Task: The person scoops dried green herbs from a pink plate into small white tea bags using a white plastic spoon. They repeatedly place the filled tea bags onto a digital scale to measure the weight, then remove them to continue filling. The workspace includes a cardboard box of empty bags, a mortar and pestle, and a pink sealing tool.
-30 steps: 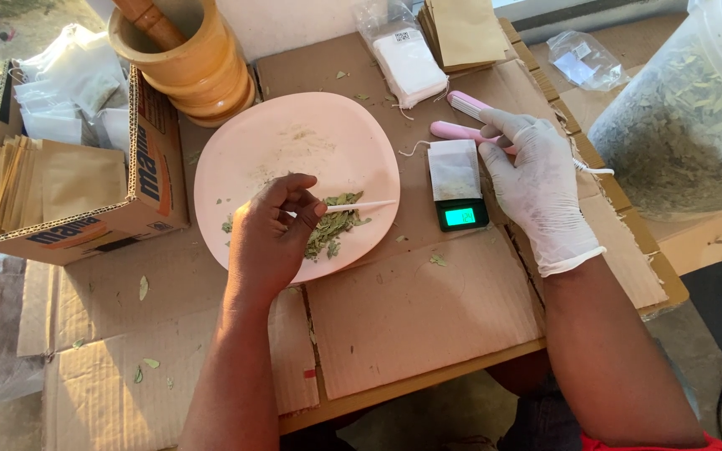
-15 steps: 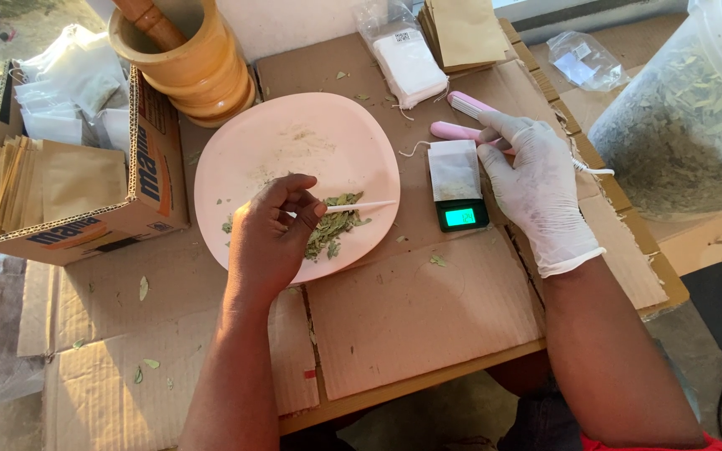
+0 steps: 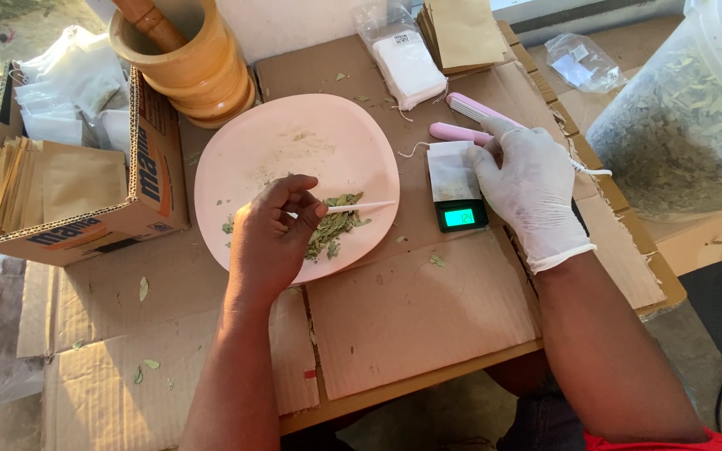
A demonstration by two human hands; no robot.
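Dried green leaves [image 3: 333, 230] sit mid-frame on the pale pink plate [image 3: 294, 150], where I see my bare left hand [image 3: 273, 242] pinching a thin white stick [image 3: 361, 206] to sort them, while my gloved right hand [image 3: 532, 192] steadies a white sachet [image 3: 451, 170] on the small scale [image 3: 460, 215].

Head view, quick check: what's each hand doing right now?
Left hand: closed, pinching a thin white stick over the pink plate.
Right hand: gloved, fingers on the small scale; grip unclear.

No visible change between frames.
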